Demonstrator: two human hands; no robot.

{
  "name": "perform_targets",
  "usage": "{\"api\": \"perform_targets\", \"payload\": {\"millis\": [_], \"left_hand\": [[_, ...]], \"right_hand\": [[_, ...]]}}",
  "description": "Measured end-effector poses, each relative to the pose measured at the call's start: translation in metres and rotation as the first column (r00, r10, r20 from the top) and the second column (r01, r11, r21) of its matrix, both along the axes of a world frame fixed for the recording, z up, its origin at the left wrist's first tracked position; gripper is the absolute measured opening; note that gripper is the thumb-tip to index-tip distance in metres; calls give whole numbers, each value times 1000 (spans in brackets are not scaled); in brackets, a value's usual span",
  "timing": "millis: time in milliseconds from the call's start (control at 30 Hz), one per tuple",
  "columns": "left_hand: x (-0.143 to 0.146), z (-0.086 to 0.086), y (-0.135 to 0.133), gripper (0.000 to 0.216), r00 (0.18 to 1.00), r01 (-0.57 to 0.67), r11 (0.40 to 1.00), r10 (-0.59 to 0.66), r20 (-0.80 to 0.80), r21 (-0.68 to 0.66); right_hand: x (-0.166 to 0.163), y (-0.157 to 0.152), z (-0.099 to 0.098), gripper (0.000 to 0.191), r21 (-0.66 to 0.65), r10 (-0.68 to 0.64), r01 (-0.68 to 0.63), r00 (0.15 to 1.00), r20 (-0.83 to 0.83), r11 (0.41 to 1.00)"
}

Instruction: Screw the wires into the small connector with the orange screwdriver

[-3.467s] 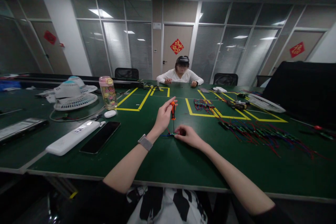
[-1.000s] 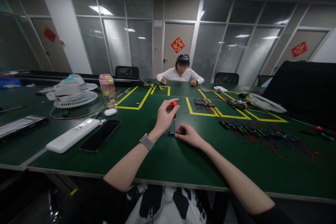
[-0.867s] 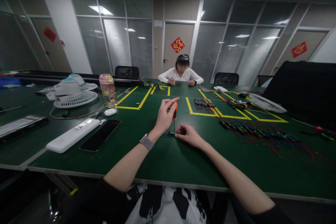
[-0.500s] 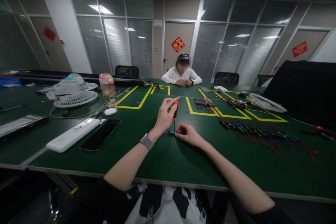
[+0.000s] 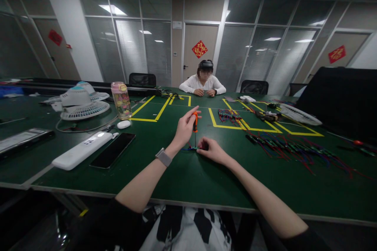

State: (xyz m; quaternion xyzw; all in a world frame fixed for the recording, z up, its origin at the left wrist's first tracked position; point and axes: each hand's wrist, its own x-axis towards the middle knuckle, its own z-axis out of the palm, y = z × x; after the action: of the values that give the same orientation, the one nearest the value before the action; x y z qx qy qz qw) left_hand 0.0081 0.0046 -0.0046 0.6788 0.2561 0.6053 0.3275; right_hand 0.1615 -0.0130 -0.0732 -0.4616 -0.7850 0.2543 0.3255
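Observation:
My left hand [image 5: 186, 126] is at the orange-and-black handle of a screwdriver [image 5: 195, 122], which stands upright. Thumb and fingers rest about the handle, with some fingers stretched out past it. The thin shaft points down onto a small green circuit board [image 5: 193, 148] with wires, lying on the table. My right hand [image 5: 212, 150] is closed at the board's right side, thumb and fingertips pressed to its edge. Part of the board is hidden behind these fingers.
Bundles of wired circuit boards [image 5: 294, 149] and a smaller bundle [image 5: 229, 117] lie to the right on the green table [image 5: 206, 188]. To the left are a phone [image 5: 113, 151], a white device [image 5: 82, 151], a bottle [image 5: 121, 100] and fans [image 5: 85, 110]. Another person [image 5: 203, 82] sits opposite.
The fingers of my left hand have shifted around the screwdriver's handle, so more of it shows. My right hand stays at the board. The person opposite has moved their hands apart.

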Motion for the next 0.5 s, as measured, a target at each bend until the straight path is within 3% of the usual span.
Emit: {"api": "perform_targets", "payload": {"millis": [67, 233, 400, 500], "left_hand": [[1, -1, 0, 36, 1000, 4, 1000, -4, 2, 5], [-1, -1, -3, 30, 974, -199, 967, 214, -80, 162], [0, -2, -1, 36, 1000, 6, 999, -5, -20, 37], [1, -2, 0, 33, 998, -46, 997, 49, -36, 68]], "right_hand": [[0, 0, 0, 13, 4, -5, 5, 1000, 9, 1000], [0, 1, -1, 12, 14, -13, 13, 1000, 12, 1000], [0, 1, 0, 11, 2, -10, 10, 1000, 10, 1000], [-1, 0, 0, 11, 3, -20, 20, 1000, 11, 1000]]}}
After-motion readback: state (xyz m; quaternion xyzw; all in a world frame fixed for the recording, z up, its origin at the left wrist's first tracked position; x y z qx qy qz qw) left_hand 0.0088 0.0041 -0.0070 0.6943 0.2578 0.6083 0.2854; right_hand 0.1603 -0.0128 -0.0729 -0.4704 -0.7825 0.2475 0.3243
